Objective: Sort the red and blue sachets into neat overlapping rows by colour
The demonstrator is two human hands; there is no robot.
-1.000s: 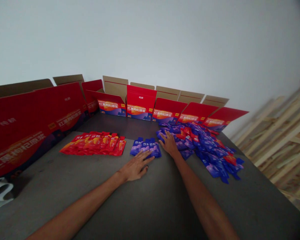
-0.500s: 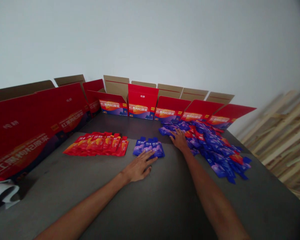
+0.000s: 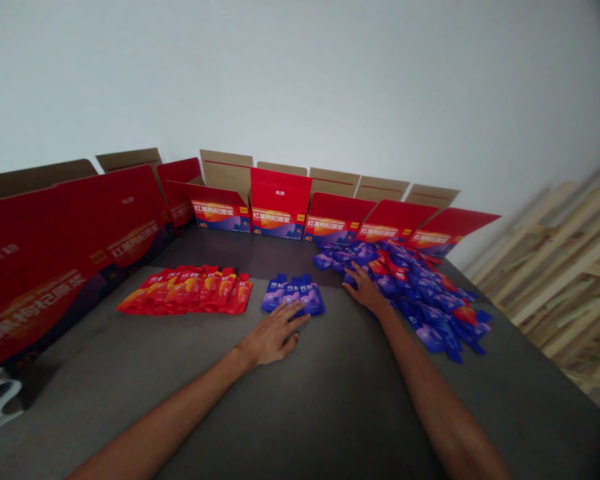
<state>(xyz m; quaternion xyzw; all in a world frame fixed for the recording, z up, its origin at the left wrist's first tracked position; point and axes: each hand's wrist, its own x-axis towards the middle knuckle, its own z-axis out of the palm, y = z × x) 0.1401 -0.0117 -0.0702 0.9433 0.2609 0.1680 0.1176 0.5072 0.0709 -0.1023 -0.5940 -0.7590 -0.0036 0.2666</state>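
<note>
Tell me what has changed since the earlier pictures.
The right hand has moved rightward along the heap of flat blue and red pouches; no grasp or release is visible. The left hand stays at the short row of flat blue pouches, and the fanned row of red-orange pouches lies as before.

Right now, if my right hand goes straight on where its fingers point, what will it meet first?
Probably the heaped purple sachets just beyond the right hand; whether it touches them is hard to tell.
</note>
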